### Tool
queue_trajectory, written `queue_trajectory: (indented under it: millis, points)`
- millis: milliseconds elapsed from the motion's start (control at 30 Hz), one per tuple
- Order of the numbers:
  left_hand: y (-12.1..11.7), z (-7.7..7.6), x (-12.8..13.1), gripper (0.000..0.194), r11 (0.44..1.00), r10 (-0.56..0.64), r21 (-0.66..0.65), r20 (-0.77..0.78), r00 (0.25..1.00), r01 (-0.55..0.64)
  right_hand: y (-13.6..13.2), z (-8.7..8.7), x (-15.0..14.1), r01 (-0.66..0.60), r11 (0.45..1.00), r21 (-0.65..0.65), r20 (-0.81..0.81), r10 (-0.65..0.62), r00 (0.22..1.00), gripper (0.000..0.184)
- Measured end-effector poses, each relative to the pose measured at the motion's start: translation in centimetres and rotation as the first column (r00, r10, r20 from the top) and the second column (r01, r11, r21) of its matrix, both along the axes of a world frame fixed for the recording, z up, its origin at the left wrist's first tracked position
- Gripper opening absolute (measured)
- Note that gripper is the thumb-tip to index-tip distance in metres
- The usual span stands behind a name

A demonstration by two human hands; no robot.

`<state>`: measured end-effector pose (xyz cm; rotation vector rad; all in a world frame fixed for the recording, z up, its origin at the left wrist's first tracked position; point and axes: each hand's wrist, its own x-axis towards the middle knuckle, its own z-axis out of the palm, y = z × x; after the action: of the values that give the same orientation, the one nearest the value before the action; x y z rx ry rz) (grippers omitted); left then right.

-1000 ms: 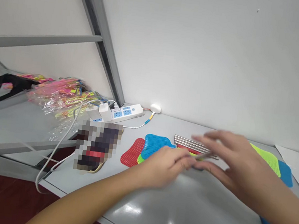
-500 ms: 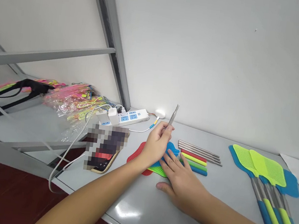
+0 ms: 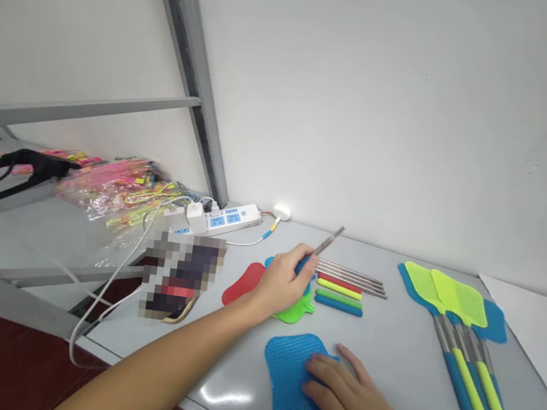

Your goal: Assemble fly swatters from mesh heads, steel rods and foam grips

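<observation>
Blue perforated swatter head, waisted sides, slim silvery rod

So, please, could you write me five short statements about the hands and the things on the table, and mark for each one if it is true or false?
1. The left hand holds a metal rod. True.
2. The mesh head under the right hand is yellow. False: it is blue.
3. The loose grips on the table show red, yellow, green and blue. True.
4. In the picture, the power strip is to the right of the assembled swatters. False: it is to their left.
5. A white sheet lies at the right side of the picture. True.
</observation>
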<state>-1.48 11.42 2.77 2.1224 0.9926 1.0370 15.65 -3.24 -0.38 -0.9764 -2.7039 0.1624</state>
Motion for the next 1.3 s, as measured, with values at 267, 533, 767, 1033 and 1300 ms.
queue_trajectory:
  millis: [267, 533, 767, 1033, 1300]
  points:
    - [-1.3, -1.2, 0.3, 0.022, 0.89, -0.236, 0.277, -0.399, 0.886, 0.362, -2.7, -1.0, 3.1, 0.515, 0.792, -0.329, -0.083, -0.568, 0.819, 0.027]
    - [-1.8, -0.9, 0.6, 0.017, 0.793, -0.257, 0.367, -0.522, 0.813, 0.486, -1.9, 0.7, 4.0, 0.621, 0.568, -0.54, -0.061, -0.762, 0.645, 0.081]
    - [-1.7, -1.1, 0.5, 0.016, 0.806, -0.258, 0.359, -0.501, 0.826, 0.47, -1.7, 3.1, 7.0, 0.238, 0.393, -0.888, -0.37, -0.919, 0.139, 0.028]
    - [-2.8, -1.2, 0.8, 0.017, 0.78, -0.356, 0.285, -0.532, 0.768, 0.558, -0.3, 3.1, 6.7, 0.109, 0.539, -0.835, -0.465, -0.585, -0.664, 0.032]
    - [-3.7, -1.3, 1.1, 0.018, 0.788, -0.387, 0.2, -0.574, 0.721, 0.582, -1.2, 2.0, 5.2, 0.376, 0.486, -0.789, -0.612, -0.566, -0.553, 0.043]
